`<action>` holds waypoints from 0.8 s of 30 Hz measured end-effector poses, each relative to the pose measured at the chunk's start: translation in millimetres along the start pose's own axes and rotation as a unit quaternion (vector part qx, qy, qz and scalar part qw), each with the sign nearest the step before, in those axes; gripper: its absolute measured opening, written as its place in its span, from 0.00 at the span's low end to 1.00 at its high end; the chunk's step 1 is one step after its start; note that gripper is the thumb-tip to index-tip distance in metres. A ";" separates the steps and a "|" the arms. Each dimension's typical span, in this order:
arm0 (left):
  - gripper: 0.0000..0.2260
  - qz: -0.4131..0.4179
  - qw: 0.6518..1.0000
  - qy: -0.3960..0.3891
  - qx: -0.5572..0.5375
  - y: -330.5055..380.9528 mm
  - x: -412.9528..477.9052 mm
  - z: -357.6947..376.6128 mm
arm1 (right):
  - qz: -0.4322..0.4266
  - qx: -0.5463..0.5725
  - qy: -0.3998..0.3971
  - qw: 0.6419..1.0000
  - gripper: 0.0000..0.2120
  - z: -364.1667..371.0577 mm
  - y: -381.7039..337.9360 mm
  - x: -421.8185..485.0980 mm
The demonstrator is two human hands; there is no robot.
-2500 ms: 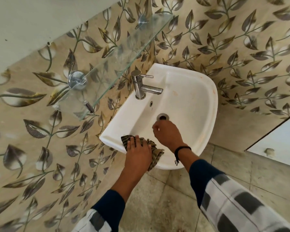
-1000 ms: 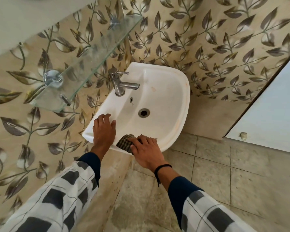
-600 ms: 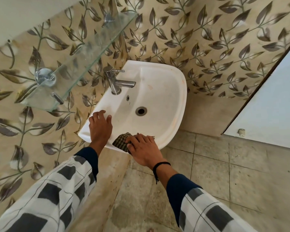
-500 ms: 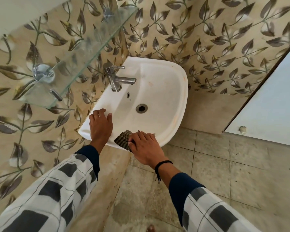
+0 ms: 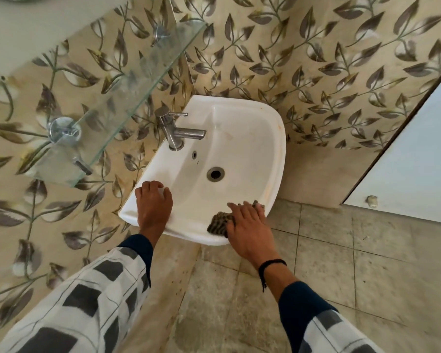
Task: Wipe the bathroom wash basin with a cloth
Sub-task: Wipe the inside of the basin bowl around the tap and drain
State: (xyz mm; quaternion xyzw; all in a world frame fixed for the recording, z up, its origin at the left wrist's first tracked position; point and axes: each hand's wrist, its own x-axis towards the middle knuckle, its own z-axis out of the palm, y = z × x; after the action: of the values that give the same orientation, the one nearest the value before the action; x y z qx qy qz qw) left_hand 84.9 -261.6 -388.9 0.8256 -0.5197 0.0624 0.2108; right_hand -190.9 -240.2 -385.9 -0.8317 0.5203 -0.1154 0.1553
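A white wash basin [image 5: 278, 138] hangs on the tiled wall, with a steel tap [image 5: 175, 132] at its back and a drain hole [image 5: 215, 173] in the bowl. A dark checked cloth [image 5: 218, 222] lies on the basin's front rim. My right hand [image 5: 247, 225] presses flat on the cloth, covering most of it. My left hand [image 5: 153, 202] rests on the rim at the basin's near left corner, fingers curled over the edge, with nothing in it.
A glass shelf [image 5: 117, 98] on steel brackets juts from the leaf-patterned wall above and left of the tap. A white door [image 5: 413, 161] stands at the right. Worn floor tiles [image 5: 329, 250] lie below the basin.
My right hand has slid the cloth to the right along the front rim, toward the basin's right corner. My left hand stays on the left corner of the rim.
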 end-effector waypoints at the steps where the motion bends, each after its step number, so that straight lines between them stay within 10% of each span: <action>1: 0.09 -0.003 1.000 -0.005 0.004 0.2 0.3 0.0 | 0.025 -0.005 -0.002 1.000 0.27 -1.4 0.4 1.0; 24: 0.12 -0.041 0.999 -0.003 -0.003 3.2 -0.2 -1.6 | 0.166 -0.028 0.011 0.986 0.29 -10.4 2.2 27.3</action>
State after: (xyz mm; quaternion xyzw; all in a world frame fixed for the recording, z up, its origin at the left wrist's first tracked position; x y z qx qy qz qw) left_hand 82.2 -262.0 -386.6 0.8457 -0.4862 0.0496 0.2141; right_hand -184.6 -267.2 -376.3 -0.7368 0.6556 -0.0828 0.1428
